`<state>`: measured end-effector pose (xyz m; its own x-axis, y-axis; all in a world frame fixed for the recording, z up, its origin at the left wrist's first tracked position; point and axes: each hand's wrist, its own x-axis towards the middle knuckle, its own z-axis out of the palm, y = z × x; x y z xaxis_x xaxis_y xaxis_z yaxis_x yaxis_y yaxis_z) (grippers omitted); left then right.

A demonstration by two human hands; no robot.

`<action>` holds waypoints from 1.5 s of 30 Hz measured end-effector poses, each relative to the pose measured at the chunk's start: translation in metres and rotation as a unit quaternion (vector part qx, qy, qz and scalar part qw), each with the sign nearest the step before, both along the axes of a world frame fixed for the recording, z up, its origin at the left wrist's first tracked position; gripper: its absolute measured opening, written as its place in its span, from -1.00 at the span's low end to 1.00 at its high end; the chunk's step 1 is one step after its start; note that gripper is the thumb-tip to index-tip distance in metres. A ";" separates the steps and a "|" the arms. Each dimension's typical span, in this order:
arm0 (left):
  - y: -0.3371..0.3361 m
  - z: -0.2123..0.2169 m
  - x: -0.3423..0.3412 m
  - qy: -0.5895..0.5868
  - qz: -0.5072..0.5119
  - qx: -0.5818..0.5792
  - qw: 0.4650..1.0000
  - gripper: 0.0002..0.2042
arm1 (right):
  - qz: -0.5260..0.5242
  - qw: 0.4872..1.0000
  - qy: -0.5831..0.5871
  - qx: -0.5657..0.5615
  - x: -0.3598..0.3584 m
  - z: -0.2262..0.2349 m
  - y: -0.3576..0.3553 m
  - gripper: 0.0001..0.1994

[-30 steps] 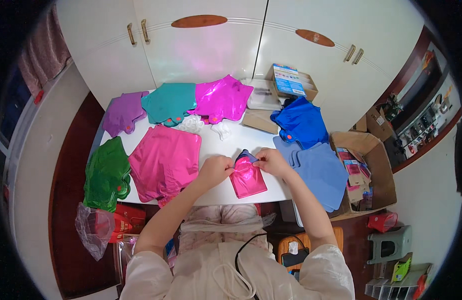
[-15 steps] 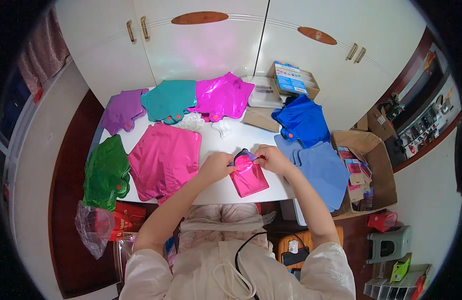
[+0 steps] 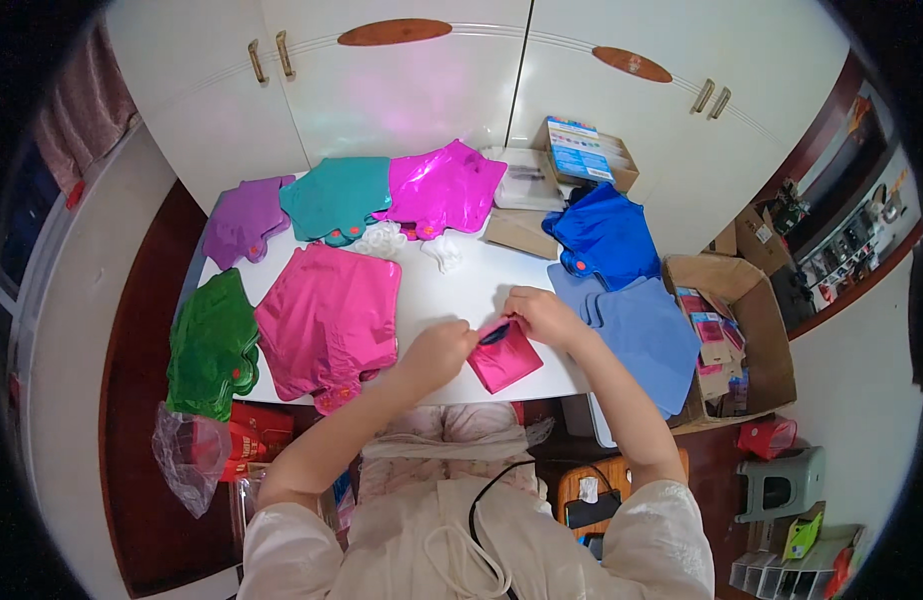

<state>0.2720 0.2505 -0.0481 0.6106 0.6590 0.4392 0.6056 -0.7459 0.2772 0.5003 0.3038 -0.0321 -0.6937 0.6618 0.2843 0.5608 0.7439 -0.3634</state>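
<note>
Both hands on small pink pouch [image 3: 505,356] at near table [image 3: 462,290] edge, centre. Left hand [image 3: 440,345] pinches its top-left corner; right hand [image 3: 542,314] closed on top edge, apparently holding mouth open w/ dark blue item at opening. Pouch bottom rests on table for support. Stacks of pink pouches [image 3: 327,320] left, light-blue pouches [image 3: 642,335] right, sorted by colour.

Blue-white printed box [image 3: 579,148] at table's back, colourful packets [image 3: 715,335] in cardboard carton [image 3: 757,290]
</note>
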 end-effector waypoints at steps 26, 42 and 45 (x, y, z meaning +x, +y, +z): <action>-0.028 0.007 0.011 0.184 0.006 0.142 0.973 -0.90 | -0.096 0.980 -0.116 0.132 -0.012 -0.019 -0.057 -0.57; -0.030 0.001 0.005 0.120 0.011 0.134 0.984 -0.94 | -0.013 0.990 -0.119 0.076 -0.021 -0.002 -0.058 -0.34; -0.031 0.005 0.006 0.111 0.010 0.124 0.986 -0.94 | -0.010 0.989 -0.131 0.072 -0.016 -0.006 -0.060 -0.31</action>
